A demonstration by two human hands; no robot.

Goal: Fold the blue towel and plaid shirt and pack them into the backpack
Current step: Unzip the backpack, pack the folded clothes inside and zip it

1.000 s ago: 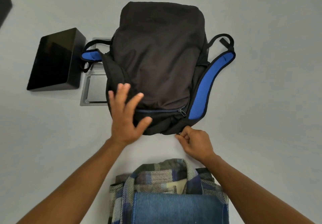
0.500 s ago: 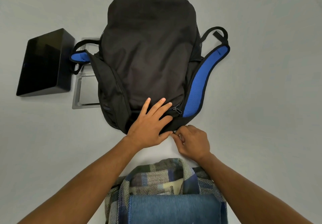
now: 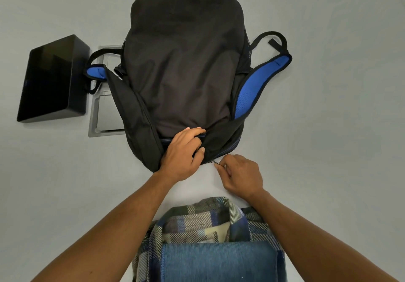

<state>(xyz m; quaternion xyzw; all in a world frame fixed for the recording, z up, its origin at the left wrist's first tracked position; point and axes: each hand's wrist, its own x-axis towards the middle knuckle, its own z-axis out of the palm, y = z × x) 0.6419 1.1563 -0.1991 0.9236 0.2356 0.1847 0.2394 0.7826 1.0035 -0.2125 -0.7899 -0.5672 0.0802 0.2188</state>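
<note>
A black backpack [image 3: 184, 67] with blue strap padding lies flat on the grey table, its top end toward me. My left hand [image 3: 183, 153] grips a fold of fabric at the backpack's near edge. Just to the right, my right hand [image 3: 240, 175] pinches the small zipper pull [image 3: 213, 161] at that edge. Close to me lies the folded plaid shirt [image 3: 197, 220], with the folded blue towel [image 3: 219, 262] stacked on top of it. Both sit between my forearms, apart from the backpack.
A black box [image 3: 51, 80] stands at the left of the backpack. Next to it a grey metal floor-style plate [image 3: 107, 117] is set in the surface, partly under the backpack's left strap [image 3: 96, 73]. The right strap [image 3: 258, 84] curls outward.
My left hand went from resting flat on the backpack to gripping its near edge fabric. My right hand shifted slightly right and now pulls the zipper tab outward.
</note>
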